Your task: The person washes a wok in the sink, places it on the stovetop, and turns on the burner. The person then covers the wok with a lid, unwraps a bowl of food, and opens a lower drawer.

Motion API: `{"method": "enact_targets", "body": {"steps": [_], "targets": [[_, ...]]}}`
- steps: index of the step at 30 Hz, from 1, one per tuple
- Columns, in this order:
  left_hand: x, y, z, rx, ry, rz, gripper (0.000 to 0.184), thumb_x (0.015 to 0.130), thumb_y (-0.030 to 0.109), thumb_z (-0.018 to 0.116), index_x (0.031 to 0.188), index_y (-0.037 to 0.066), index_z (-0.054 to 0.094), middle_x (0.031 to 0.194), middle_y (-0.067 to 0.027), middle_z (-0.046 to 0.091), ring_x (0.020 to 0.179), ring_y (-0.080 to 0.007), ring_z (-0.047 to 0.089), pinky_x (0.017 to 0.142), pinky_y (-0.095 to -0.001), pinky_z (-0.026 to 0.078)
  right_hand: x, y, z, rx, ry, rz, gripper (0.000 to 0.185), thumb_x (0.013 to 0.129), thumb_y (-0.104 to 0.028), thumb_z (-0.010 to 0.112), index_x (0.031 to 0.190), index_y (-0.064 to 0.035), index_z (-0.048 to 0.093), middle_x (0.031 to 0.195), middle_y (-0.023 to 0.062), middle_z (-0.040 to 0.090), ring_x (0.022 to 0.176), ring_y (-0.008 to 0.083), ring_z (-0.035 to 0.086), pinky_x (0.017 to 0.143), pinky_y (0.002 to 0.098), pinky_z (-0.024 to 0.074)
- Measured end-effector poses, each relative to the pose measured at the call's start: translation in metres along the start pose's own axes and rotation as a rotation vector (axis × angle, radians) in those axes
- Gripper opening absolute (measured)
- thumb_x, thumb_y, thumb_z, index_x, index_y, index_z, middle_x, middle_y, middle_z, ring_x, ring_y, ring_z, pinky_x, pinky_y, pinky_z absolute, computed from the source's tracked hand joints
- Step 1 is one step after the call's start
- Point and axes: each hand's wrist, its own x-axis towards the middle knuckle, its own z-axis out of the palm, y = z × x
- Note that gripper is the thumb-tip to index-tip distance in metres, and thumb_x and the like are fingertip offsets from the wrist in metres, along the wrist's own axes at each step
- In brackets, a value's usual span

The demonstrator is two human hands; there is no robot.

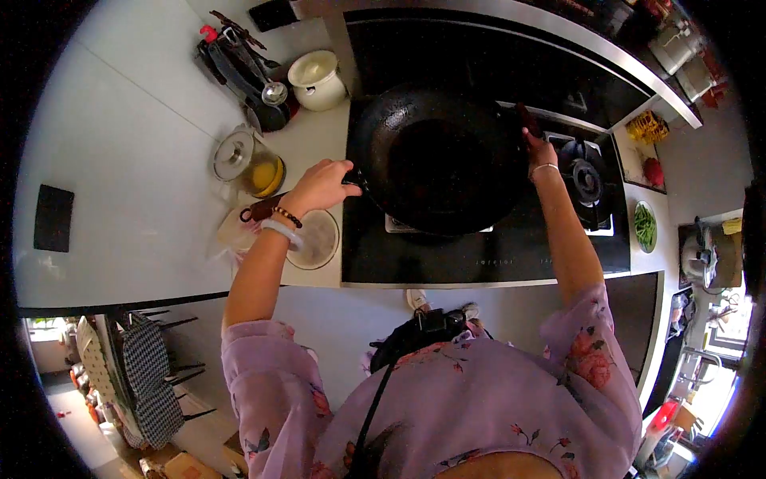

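Observation:
A large black wok [439, 160] sits over the left burner of the black gas stove [447, 263]. My left hand [322, 188] grips the small loop handle on its left side, fingers closed around it. On the other side, my right hand [539, 152] is wrapped around the wok's dark brown long handle [525, 118]. The inside of the wok is dark, and I cannot make out anything in it. Below my left wrist a round white bowl [314, 239] stands on the counter, partly hidden by my arm.
Left of the stove are a glass pitcher [255, 169] with yellow contents, a cream lidded pot [317, 78] and a rack of utensils [247, 76]. On the right are a second burner [586, 182], a plate of green beans [645, 227] and a silver pot [699, 254].

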Motion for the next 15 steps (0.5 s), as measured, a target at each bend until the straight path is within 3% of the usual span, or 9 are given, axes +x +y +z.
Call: {"method": "enact_targets", "body": {"steps": [5, 6, 8, 10, 12, 13, 15], "targets": [[0.002, 0.0, 0.007, 0.007, 0.024, 0.008, 0.056, 0.076, 0.034, 0.07, 0.116, -0.004, 0.058, 0.11, -0.0256, 0.061, 0.109, -0.0397, 0.054, 0.093, -0.0428, 0.044, 0.004, -0.003, 0.001, 0.06, 0.006, -0.048, 0.046, 0.079, -0.02, 0.075, 0.12, -0.0068, 0.059, 0.106, 0.0025, 0.063, 0.095, 0.0166, 0.054, 0.084, 0.0284, 0.038], [0.001, 0.001, 0.008, 0.002, 0.05, 0.009, 0.057, 0.075, 0.034, 0.071, 0.116, -0.004, 0.058, 0.11, -0.0256, 0.061, 0.109, -0.0398, 0.054, 0.093, -0.0426, 0.044, 0.005, -0.001, 0.001, 0.063, 0.006, -0.05, 0.046, 0.079, -0.02, 0.075, 0.12, -0.0068, 0.059, 0.106, 0.0025, 0.063, 0.095, 0.0166, 0.054, 0.084, 0.0284, 0.038], [-0.001, 0.004, 0.01, 0.055, 0.089, 0.023, 0.054, 0.075, 0.032, 0.071, 0.114, -0.003, 0.059, 0.108, -0.025, 0.062, 0.105, -0.0394, 0.057, 0.091, -0.0425, 0.045, 0.008, 0.0, 0.002, 0.121, -0.022, -0.095, 0.024, 0.085, -0.014, 0.065, 0.107, -0.0048, 0.067, 0.105, 0.0056, 0.063, 0.085, 0.0205, 0.056, 0.068, 0.0349, 0.0477], [-0.005, 0.002, 0.015, 0.107, 0.127, 0.032, 0.052, 0.075, 0.031, 0.071, 0.113, -0.003, 0.06, 0.106, -0.0243, 0.063, 0.1, -0.0391, 0.06, 0.089, -0.0423, 0.047, 0.016, 0.004, -0.009, 0.063, -0.002, -0.03, 0.025, 0.086, -0.018, 0.064, 0.109, -0.0068, 0.066, 0.105, 0.0054, 0.063, 0.086, 0.0196, 0.056, 0.07, 0.034, 0.0472], [-0.008, -0.002, 0.025, 0.209, 0.428, 0.225, 0.05, 0.077, 0.03, 0.071, 0.114, -0.002, 0.059, 0.106, -0.0214, 0.064, 0.098, -0.0387, 0.06, 0.089, -0.0421, 0.046, 0.006, 0.003, -0.02, 0.002, 0.021, 0.032, 0.027, 0.087, -0.021, 0.062, 0.11, -0.0087, 0.065, 0.105, 0.0051, 0.063, 0.088, 0.0188, 0.056, 0.072, 0.0331, 0.0467], [-0.014, 0.009, 0.021, 0.21, 0.429, 0.227, 0.05, 0.077, 0.03, 0.071, 0.114, -0.002, 0.059, 0.106, -0.0214, 0.064, 0.098, -0.0387, 0.06, 0.089, -0.0421, 0.046, -0.023, -0.003, -0.024, 0.022, 0.01, 0.037, 0.028, 0.085, -0.022, 0.066, 0.11, -0.0101, 0.063, 0.1, 0.0026, 0.063, 0.087, 0.0167, 0.056, 0.077, 0.0311, 0.0448], [-0.04, 0.04, 0.005, 0.086, 0.645, 0.244, 0.044, 0.081, 0.021, 0.068, 0.116, -0.001, 0.056, 0.107, -0.0155, 0.061, 0.095, -0.0332, 0.059, 0.086, -0.0402, 0.047, -0.084, -0.007, -0.036, 0.12, -0.066, 0.017, 0.029, 0.085, -0.024, 0.066, 0.111, -0.012, 0.062, 0.093, -0.0002, 0.062, 0.087, 0.0141, 0.056, 0.081, 0.0294, 0.0436]]}}
